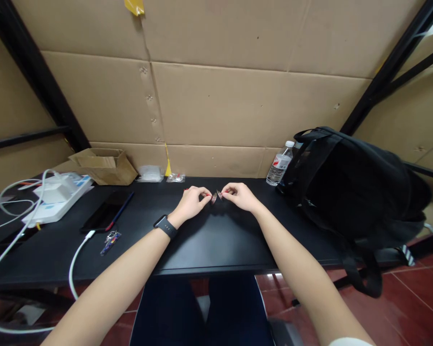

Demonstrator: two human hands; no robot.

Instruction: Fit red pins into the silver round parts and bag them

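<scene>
Over the middle of the black table (pixel 216 240), both of my hands are closed in a pinch. My left hand (pixel 192 204), with a dark watch (pixel 166 226) on its wrist, grips a small cymbal-like metal disc (pixel 214 198) between thumb and fingertips. A similar small disc (pixel 220 194) is pinched in my right hand (pixel 241 197). The two discs stand tilted on edge, very close together; I cannot tell whether their rims touch. Red shows at the fingertips, too small to make out clearly.
At left lie a white power strip (pixel 63 204) with cables, a phone (pixel 103 211), a pen (pixel 120 210) and a keychain (pixel 110 242). A paper bag (pixel 111 170) and small plastic packets (pixel 150 173) stand behind. A water bottle (pixel 279 166) and black backpack (pixel 357 192) stand right.
</scene>
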